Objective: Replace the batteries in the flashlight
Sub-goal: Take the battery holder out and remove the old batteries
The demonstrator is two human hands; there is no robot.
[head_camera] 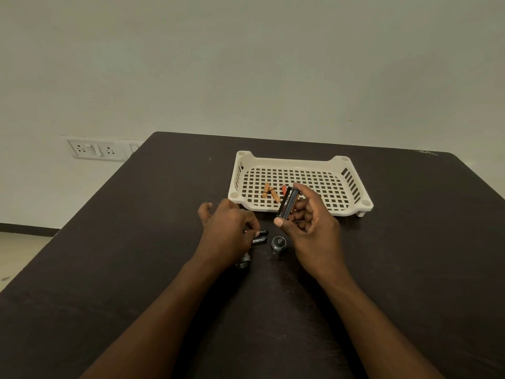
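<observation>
My right hand (308, 225) holds a black battery holder (287, 205) upright between thumb and fingers, in front of the white tray. My left hand (226, 231) rests on the dark table, and its fingertips pinch a black Duracell battery (259, 233). A second black battery (259, 241) lies just below it. The round flashlight cap (278, 242) stands on the table between my hands. Part of the metal flashlight body (244, 261) shows under my left wrist. Two orange batteries (270, 191) lie in the tray.
The white perforated tray (341, 162) sits at the back of the dark table (136, 242), with a small red item (284, 189) inside it. A wall socket panel (98, 150) is behind the table's left corner.
</observation>
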